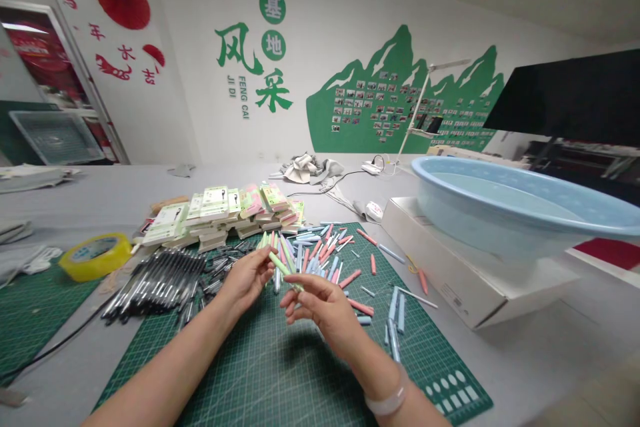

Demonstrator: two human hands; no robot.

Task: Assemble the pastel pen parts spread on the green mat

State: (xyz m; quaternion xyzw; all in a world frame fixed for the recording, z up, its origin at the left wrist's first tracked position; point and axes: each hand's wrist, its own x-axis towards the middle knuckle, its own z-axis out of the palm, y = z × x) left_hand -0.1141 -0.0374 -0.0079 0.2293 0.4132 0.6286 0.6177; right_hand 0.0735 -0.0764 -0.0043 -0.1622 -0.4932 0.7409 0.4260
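A light green pen [279,263] slants between my two hands above the cutting mat. The fingertips of my left hand [249,278] pinch its upper end. At its lower end, the thumb and forefinger of my right hand [320,300] close on it, with the other fingers curled loosely below. Just beyond lies a loose spread of pink, blue, purple and green pen parts [320,250] on the green cutting mat [240,373]. Beside my left wrist is a pile of black-and-clear pens [160,283].
Stacked small printed boxes [215,207] stand behind the pens. A yellow tape roll [95,257] lies at left. On the right, a blue basin [500,207] rests on a white box [450,267]. Crumpled cloth [305,168] and a black cable [345,179] are at the back.
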